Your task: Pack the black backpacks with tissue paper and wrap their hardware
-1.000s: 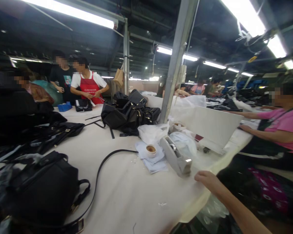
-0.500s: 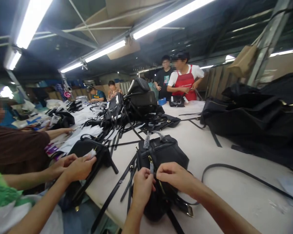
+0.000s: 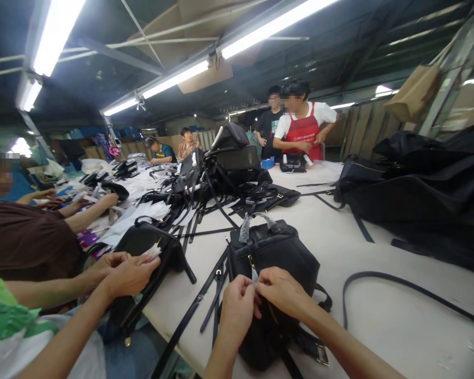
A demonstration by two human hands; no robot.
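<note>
A black backpack (image 3: 288, 250) lies on the table in front of me, its top handle (image 3: 266, 221) wrapped in clear plastic. On its front hangs a gold zipper pull (image 3: 254, 271) with a clear wrapping around it. My left hand (image 3: 239, 302) pinches the lower end of this wrapped pull. Fingertips of my right hand (image 3: 280, 289) are closed on the same spot, touching the left ones. The very end of the pull is hidden by my fingers. Below my right wrist a strap with a gold buckle (image 3: 322, 353) lies loose.
At left, a co-worker's hands (image 3: 130, 273) work on another black bag (image 3: 142, 242). Black bags and straps are heaped at the table's middle (image 3: 237, 158). More black bags (image 3: 418, 195) lie at right, near a long strap (image 3: 411, 284). A person in a red apron (image 3: 304, 137) stands behind.
My right hand has moved in to meet my left at the wrapped zipper pull; before, a small gap lay between them. The view has shifted slightly.
</note>
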